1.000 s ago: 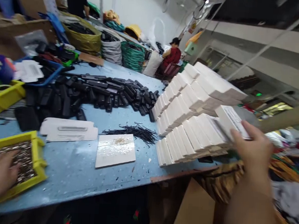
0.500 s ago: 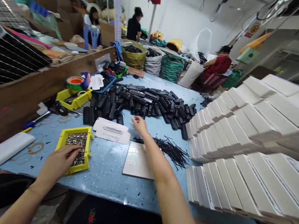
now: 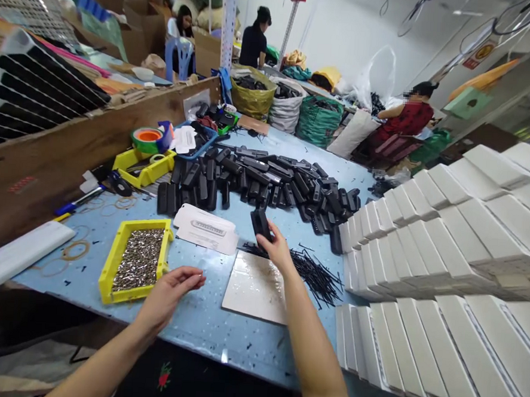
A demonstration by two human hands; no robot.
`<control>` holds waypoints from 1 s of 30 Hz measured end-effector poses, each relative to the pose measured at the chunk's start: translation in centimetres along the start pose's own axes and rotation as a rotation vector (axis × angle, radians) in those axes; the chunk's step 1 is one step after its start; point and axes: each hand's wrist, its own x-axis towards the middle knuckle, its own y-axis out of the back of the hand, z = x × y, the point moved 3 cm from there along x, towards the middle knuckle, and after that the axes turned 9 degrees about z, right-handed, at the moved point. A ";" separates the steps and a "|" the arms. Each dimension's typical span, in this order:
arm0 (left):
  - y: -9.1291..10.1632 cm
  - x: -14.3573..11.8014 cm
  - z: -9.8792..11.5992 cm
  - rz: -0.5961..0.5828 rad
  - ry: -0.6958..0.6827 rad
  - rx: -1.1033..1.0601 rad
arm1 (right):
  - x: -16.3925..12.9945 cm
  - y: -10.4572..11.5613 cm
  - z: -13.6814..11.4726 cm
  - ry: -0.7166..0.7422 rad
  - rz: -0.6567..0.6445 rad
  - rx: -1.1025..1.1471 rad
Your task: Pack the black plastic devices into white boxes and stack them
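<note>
My right hand (image 3: 276,247) is closed around a black plastic casing (image 3: 259,227), lifted above the back edge of a white tile (image 3: 253,287). Fingertips pressed together, my left hand (image 3: 176,289) hovers over the blue tabletop, just right of a yellow bin (image 3: 167,252) full of small metal parts (image 3: 138,258). Whatever the left fingertips pinch is too small to make out. A heap of similar black casings (image 3: 252,177) spreads behind both hands. Thin black rods (image 3: 316,276), perhaps cable ties, lie in a loose pile right of the tile.
Stacked white boxes (image 3: 423,262) wall off the right side. A flattened printed carton (image 3: 207,228) lies behind the left hand. Tape rolls (image 3: 147,138) rest on another yellow bin (image 3: 143,170) at the left. Filled sacks (image 3: 319,121) and several people are farther back.
My left hand has come out of the yellow bin and moved right. My right hand, formerly near the heap, has drawn back and now holds a black casing. The view has shifted slightly.
</note>
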 end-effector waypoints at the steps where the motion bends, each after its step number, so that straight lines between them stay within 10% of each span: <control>1: -1.0 0.1 -0.3 -0.006 0.031 -0.056 | -2.3 0.7 0.1 0.034 -0.026 0.069; 9: -6.3 -2.4 -1.7 -0.240 0.067 -0.086 | -12.7 1.3 -2.2 -0.105 0.394 0.839; 15: -6.8 -4.1 -1.1 -0.250 -0.126 -0.005 | -12.4 -1.6 -5.8 -0.183 0.608 1.132; 30: -7.3 -4.9 -3.0 -0.133 -0.191 -0.090 | -12.3 -3.0 -4.7 -0.352 0.737 1.265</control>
